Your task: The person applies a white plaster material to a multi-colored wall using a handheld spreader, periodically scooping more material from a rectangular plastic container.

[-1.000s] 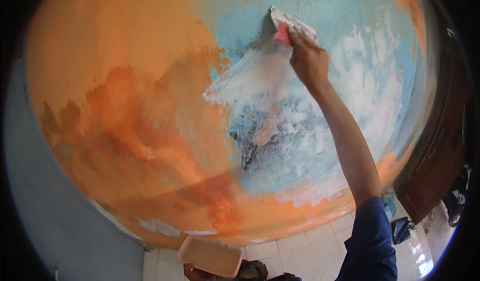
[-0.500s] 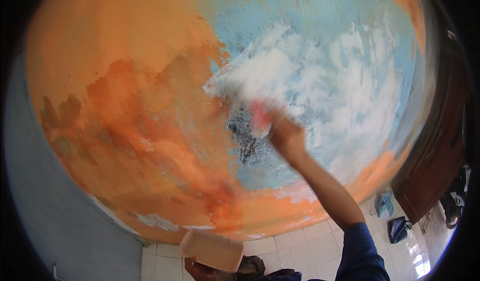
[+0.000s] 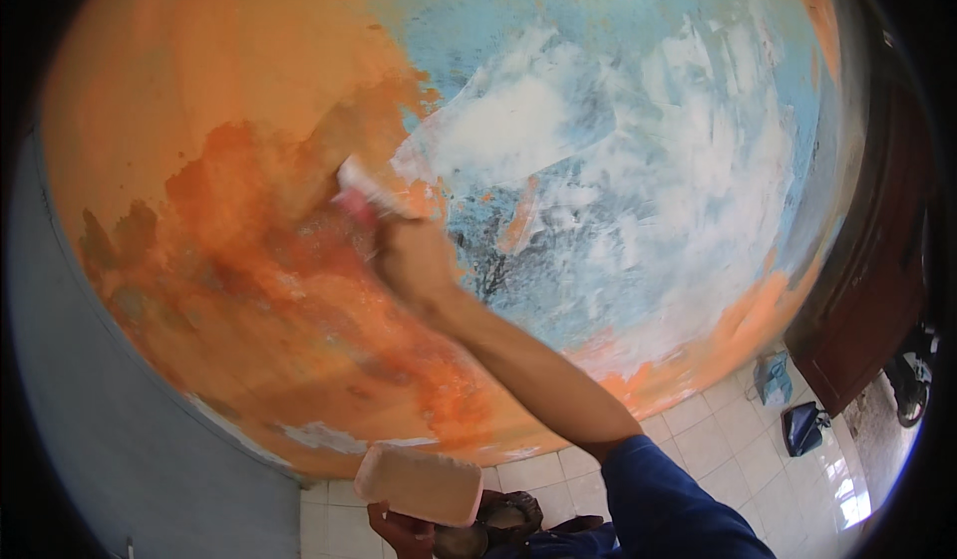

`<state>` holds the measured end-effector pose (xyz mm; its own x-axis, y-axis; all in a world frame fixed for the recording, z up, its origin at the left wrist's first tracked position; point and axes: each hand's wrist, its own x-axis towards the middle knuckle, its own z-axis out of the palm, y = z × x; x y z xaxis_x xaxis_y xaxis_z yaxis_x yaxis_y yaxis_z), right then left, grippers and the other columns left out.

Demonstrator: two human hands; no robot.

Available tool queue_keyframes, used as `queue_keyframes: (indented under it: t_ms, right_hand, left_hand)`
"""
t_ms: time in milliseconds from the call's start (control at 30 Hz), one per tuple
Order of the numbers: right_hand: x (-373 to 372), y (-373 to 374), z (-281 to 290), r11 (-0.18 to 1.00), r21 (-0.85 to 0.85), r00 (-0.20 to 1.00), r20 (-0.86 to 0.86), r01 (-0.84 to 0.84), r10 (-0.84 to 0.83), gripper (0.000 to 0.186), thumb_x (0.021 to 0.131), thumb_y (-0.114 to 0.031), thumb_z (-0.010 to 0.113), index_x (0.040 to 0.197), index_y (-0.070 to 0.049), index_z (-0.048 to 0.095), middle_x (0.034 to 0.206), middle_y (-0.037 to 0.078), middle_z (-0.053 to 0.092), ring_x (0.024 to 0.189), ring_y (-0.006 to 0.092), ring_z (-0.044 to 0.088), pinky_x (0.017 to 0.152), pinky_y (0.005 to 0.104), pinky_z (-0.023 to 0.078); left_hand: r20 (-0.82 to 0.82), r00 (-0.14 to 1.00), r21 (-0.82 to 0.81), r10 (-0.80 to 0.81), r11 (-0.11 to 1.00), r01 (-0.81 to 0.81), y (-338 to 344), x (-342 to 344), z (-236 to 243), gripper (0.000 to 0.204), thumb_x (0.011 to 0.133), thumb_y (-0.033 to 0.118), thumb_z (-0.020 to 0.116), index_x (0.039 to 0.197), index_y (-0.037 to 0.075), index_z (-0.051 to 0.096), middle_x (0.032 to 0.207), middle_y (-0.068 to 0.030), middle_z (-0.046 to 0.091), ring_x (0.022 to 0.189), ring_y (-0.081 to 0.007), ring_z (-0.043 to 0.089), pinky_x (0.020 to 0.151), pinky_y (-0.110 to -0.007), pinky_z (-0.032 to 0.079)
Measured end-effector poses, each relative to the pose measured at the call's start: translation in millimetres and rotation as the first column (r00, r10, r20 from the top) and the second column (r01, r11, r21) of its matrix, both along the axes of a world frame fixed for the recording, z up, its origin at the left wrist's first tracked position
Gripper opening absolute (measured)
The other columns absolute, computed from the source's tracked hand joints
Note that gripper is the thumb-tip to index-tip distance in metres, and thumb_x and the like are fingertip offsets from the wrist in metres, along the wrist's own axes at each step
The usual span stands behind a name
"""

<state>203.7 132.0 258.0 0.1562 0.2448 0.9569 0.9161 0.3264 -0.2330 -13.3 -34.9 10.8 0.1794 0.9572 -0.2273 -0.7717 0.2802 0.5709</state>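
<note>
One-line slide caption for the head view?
Right hand holds a spreader at the patchy wall; left hand holds a rectangular peach object.

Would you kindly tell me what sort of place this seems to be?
Probably a house's room or porch under redecoration: the wall is patchy orange, blue and white, pale floor tiles run below, and a dark reddish-brown door apparently stands at right.

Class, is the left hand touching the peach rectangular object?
Touching: the head view shows the left hand against the peach rectangular object, at its lower edge.

Blurred right grip (image 3: pixel 414 262), glare on floor (image 3: pixel 738 434) — fisheye-bent edges, black corners
</note>
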Motion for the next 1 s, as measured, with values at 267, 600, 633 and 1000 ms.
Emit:
queue_keyframes:
  t_ms: [267, 600, 633, 1000]
  right_hand:
    - [146.3, -23.9, 26.8, 0.81, 0.055, 0.767, -0.364, 0.584, -0.528, 0.033, 0.077, -0.003, 0.058, 0.109, -0.002, 0.064, 0.075, 0.017, 0.067, 0.05, 0.0208, 0.061, 0.046, 0.0322, 0.047]
    - [12.3, -19.3, -38.2, 0.966, -0.209, 0.977, -0.18, -0.152, 0.115, 0.057, 0.072, -0.001, 0.061, 0.128, -0.012, 0.054, 0.095, 0.017, 0.066, 0.071, 0.0287, 0.066, 0.058, 0.0409, 0.052]
    - [41.3, -29.4, -44.3, 1.0, -0.003, 0.984, -0.18, -0.019, 0.018, 0.057, 0.071, 0.001, 0.061, 0.126, -0.015, 0.056, 0.085, 0.015, 0.068, 0.064, 0.0268, 0.065, 0.054, 0.04, 0.051]
    - [58.7, 15.7, -139.3, 0.955, 0.071, 0.939, 0.175, 0.288, -0.297, 0.055, 0.07, -0.005, 0.061, 0.125, -0.002, 0.052, 0.124, 0.024, 0.055, 0.096, 0.0338, 0.065, 0.061, 0.0372, 0.055]
  left_hand:
    - [0.045, 0.979, -0.223, 0.201, 0.957, -0.186, -7.4, -26.0, -32.7, 0.062, 0.073, 0.032, 0.058, 0.128, 0.005, 0.051, 0.124, -0.016, 0.057, 0.113, -0.0358, 0.055, 0.094, -0.051, 0.047]
    - [0.005, 0.996, -0.061, 0.094, 0.994, -0.094, 2.0, -16.9, 1.6, 0.064, 0.075, 0.037, 0.054, 0.13, 0.006, 0.048, 0.121, -0.0141, 0.057, 0.109, -0.0316, 0.058, 0.088, -0.046, 0.051]
    - [0.011, 0.994, -0.097, 0.108, 0.99, -0.107, -0.2, -17.1, 1.3, 0.064, 0.074, 0.036, 0.055, 0.13, 0.006, 0.049, 0.121, -0.0145, 0.057, 0.109, -0.0324, 0.058, 0.088, -0.047, 0.051]
    - [0.045, 0.986, -0.246, 0.162, 0.958, -0.146, -0.3, -32.3, -36.0, 0.065, 0.07, 0.032, 0.059, 0.128, 0.005, 0.051, 0.122, -0.0164, 0.058, 0.109, -0.0353, 0.058, 0.087, -0.05, 0.052]
